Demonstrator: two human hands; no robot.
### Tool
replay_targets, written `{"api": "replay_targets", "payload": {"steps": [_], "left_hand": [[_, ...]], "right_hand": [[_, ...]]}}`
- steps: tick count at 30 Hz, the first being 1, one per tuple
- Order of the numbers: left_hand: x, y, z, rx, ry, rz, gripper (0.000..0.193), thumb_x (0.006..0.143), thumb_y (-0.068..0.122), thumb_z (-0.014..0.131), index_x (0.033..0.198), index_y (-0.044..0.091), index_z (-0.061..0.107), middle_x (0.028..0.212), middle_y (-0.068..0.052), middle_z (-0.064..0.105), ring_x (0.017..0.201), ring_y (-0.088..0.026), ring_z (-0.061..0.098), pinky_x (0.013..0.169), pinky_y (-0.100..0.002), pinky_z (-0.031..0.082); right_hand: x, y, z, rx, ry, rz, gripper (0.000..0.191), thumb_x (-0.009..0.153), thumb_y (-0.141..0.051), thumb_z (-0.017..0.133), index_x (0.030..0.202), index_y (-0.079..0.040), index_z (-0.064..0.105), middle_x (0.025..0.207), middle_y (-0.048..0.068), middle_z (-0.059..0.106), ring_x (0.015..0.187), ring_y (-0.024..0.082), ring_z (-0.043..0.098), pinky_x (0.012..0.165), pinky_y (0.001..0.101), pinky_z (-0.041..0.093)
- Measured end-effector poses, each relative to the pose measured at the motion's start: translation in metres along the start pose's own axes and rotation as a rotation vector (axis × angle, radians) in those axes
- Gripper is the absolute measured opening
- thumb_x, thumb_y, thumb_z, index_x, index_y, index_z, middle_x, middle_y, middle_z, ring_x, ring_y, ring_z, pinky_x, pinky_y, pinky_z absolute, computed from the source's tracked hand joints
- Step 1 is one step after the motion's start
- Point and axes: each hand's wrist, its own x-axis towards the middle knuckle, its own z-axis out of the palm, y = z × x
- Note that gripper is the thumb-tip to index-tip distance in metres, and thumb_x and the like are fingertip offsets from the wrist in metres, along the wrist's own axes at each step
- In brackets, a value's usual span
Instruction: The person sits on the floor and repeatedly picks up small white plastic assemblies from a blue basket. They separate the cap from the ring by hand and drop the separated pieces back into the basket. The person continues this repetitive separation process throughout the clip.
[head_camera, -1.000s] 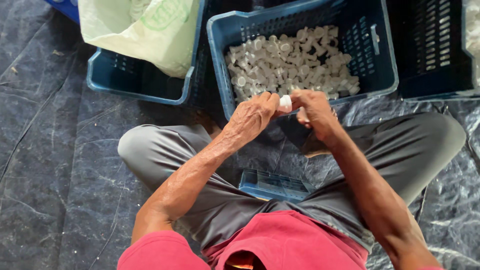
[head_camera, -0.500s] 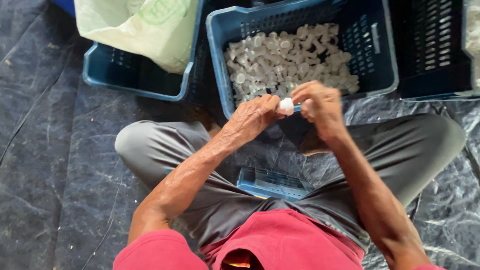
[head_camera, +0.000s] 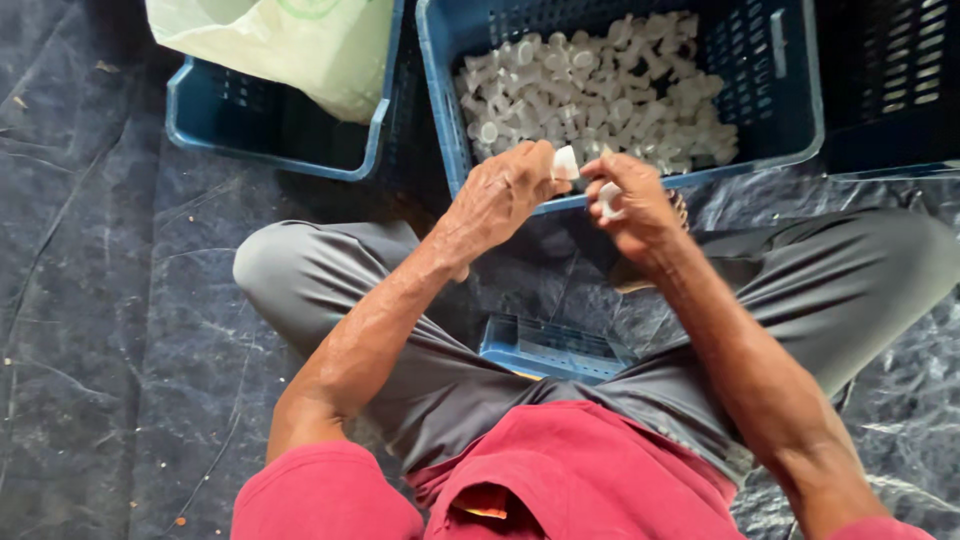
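single head-worn view, steeply downward and close over the lap, blue crate (head_camera: 440, 90) at top

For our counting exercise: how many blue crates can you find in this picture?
3. One crate full of small white pieces lies beyond the hands, one at upper left holds a pale bag, and a small one sits between the legs. The dark crate at right isn't counted.

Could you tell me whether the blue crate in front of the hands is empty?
No, the blue crate holds a heap of small white plastic pieces across its floor.
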Motion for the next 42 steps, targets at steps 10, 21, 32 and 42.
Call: {"api": "replay_targets", "payload": {"steps": [10, 21, 32, 42], "left_hand": [[0.008, 0.018, 0.007, 0.129, -0.394, -0.281, 0.043, 0.088, 0.040, 0.078, 0.104, 0.003, 0.063, 0.102, -0.019, 0.069, 0.101, -0.039, 0.069, 0.081, -0.049, 0.053], [0.017, 0.015, -0.043, 0.091, 0.033, -0.039, 0.045, 0.100, 0.028, 0.071, 0.132, -0.002, 0.059, 0.115, -0.022, 0.063, 0.096, -0.043, 0.064, 0.077, -0.048, 0.052], [0.028, -0.024, -0.065, -0.118, 0.414, -0.184, 0.026, 0.104, 0.024, 0.072, 0.118, 0.003, 0.066, 0.109, -0.013, 0.068, 0.084, -0.026, 0.072, 0.077, -0.038, 0.057], [0.022, -0.040, -0.105, -0.400, 0.671, -0.365, 0.023, 0.112, 0.022, 0.070, 0.123, 0.003, 0.067, 0.112, -0.006, 0.072, 0.091, -0.012, 0.074, 0.081, -0.025, 0.060]], "right_hand": [[-0.016, -0.006, 0.008, -0.459, -0.064, -0.049, 0.024, 0.088, -0.017, 0.073, 0.107, -0.003, 0.073, 0.076, 0.004, 0.072, 0.050, 0.003, 0.053, 0.039, 0.0171, 0.037], [-0.033, -0.084, -0.194, 0.668, 0.234, -0.653, 0.024, 0.104, -0.037, 0.068, 0.112, -0.015, 0.065, 0.100, 0.007, 0.071, 0.061, 0.007, 0.046, 0.048, 0.0176, 0.034], [0.023, -0.037, -0.096, -0.392, 0.094, -0.138, 0.014, 0.095, -0.009, 0.073, 0.109, -0.006, 0.075, 0.092, 0.005, 0.072, 0.071, 0.013, 0.063, 0.059, 0.0274, 0.049], [0.190, 0.049, -0.024, -1.698, -0.477, -0.215, 0.041, 0.082, -0.013, 0.077, 0.122, -0.015, 0.073, 0.110, 0.016, 0.074, 0.102, 0.037, 0.069, 0.086, 0.0486, 0.054]]}}
